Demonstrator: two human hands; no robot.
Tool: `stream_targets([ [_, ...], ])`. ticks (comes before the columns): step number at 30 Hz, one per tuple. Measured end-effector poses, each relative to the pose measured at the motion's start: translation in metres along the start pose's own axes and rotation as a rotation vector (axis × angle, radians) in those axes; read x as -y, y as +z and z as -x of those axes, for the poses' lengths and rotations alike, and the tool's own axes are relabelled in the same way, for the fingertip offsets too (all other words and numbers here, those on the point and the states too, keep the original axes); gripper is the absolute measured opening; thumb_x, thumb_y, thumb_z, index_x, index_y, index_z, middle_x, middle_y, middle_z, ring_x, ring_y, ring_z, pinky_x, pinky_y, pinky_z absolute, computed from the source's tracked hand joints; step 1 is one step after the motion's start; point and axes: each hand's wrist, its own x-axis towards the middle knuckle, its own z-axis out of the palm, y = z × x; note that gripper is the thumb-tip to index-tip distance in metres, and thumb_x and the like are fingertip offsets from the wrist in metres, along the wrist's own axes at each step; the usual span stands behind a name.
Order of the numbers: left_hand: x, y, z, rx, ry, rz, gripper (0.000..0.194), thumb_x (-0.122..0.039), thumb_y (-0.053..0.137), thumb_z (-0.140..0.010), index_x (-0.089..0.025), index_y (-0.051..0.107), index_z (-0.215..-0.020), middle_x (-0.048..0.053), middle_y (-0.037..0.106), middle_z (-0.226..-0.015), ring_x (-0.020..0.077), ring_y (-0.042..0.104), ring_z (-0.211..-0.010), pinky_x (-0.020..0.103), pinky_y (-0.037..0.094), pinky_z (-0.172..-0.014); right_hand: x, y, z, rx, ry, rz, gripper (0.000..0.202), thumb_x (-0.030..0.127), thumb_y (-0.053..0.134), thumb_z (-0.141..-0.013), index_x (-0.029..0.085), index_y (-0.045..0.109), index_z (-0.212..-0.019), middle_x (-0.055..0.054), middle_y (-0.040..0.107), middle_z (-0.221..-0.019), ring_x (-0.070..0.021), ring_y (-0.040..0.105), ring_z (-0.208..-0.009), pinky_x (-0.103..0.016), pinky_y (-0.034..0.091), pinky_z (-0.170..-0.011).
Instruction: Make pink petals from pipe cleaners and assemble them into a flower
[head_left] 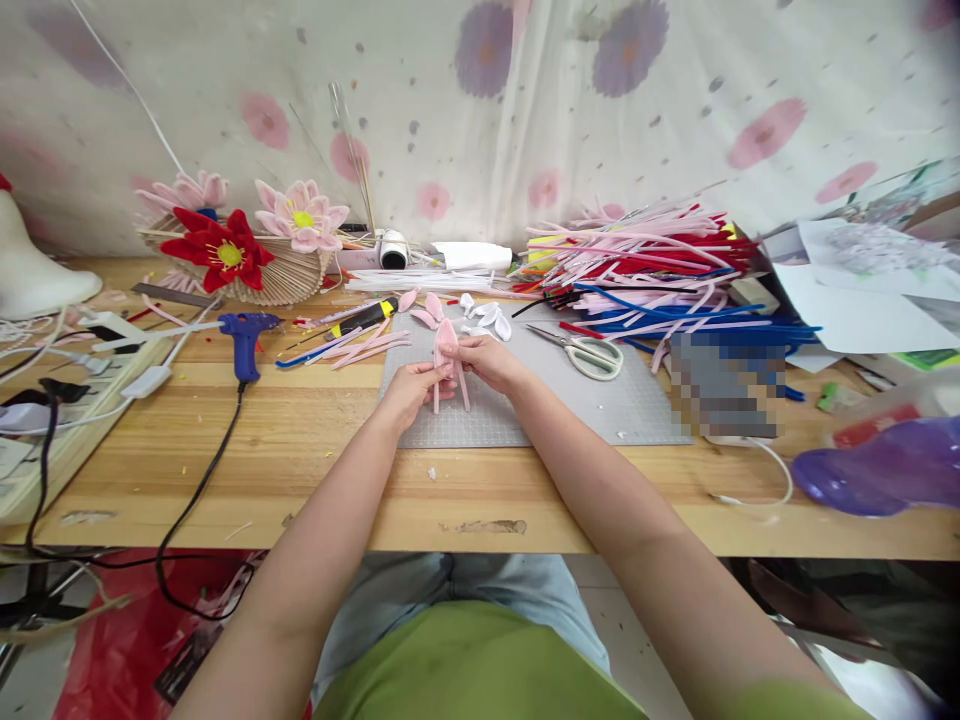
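Note:
Above the grey cutting mat (517, 425), a pink fuzzy petal (445, 332) made of bent pipe cleaner stands upright, its two stems pointing down. My right hand (486, 360) pinches the petal from its right side. Lower down, my left hand (415, 392) has its fingers closed round the left stem. Several finished pink petals (427, 312) and white petals (491, 316) lie just behind my hands. To the right on the mat rest scissors (594, 358) with pale green handles.
On the left are a blue glue gun (244, 345) with its black cord and a power strip (90, 425). Fuzzy flowers (225, 250) stand behind. Heaped pipe cleaners (645, 260) lie at the back right, and a purple bottle (877, 468) at the right edge.

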Motion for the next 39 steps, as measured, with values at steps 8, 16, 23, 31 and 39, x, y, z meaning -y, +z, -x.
stream_targets([
  [8,0.001,0.004,-0.002,0.019,0.075,0.128,0.009,-0.017,0.070,-0.065,-0.010,0.064,-0.066,0.002,0.062,-0.061,0.0107,0.060,-0.065,0.034,0.048,-0.085,-0.010,0.021,-0.003,-0.152,-0.086,-0.240,0.029,0.041,0.072,-0.056,0.014,0.065,-0.064,-0.001,0.058,-0.069,-0.0099,0.051,-0.066,-0.023,0.040,-0.060],
  [16,0.001,0.010,0.002,-0.010,0.005,0.116,0.007,-0.014,0.058,-0.076,-0.010,0.063,-0.075,0.006,0.065,-0.063,0.0151,0.064,-0.065,0.035,0.050,-0.075,-0.004,0.019,0.004,0.009,0.104,-0.261,0.036,0.038,0.074,-0.058,0.017,0.067,-0.086,-0.003,0.066,-0.078,-0.0125,0.058,-0.066,-0.025,0.047,-0.059],
  [23,0.005,0.015,0.002,-0.040,0.015,0.107,0.010,-0.013,0.055,-0.077,-0.010,0.058,-0.068,-0.001,0.056,-0.061,0.0031,0.045,-0.043,0.020,0.047,-0.050,-0.006,0.017,-0.001,-0.074,0.110,-0.256,0.028,0.030,0.076,-0.054,0.013,0.066,-0.076,-0.005,0.069,-0.076,-0.0065,0.049,-0.050,-0.020,0.038,-0.046],
  [31,0.001,0.016,0.006,0.109,-0.045,0.245,0.015,-0.015,0.047,-0.084,-0.010,0.055,-0.073,0.001,0.053,-0.063,0.0023,0.042,-0.044,0.014,0.039,-0.042,-0.006,0.008,0.002,-0.043,0.107,-0.293,0.028,0.030,0.075,-0.056,0.012,0.066,-0.075,-0.004,0.069,-0.071,-0.0042,0.042,-0.044,-0.020,0.034,-0.043],
  [39,0.004,0.010,0.003,0.081,-0.081,0.200,0.020,-0.007,0.045,-0.083,-0.008,0.058,-0.068,0.001,0.055,-0.060,0.0044,0.050,-0.051,0.032,0.054,-0.074,-0.010,0.005,0.000,0.000,0.099,-0.281,0.026,0.028,0.074,-0.058,0.012,0.065,-0.076,-0.003,0.068,-0.069,-0.0052,0.046,-0.044,-0.020,0.036,-0.043],
])
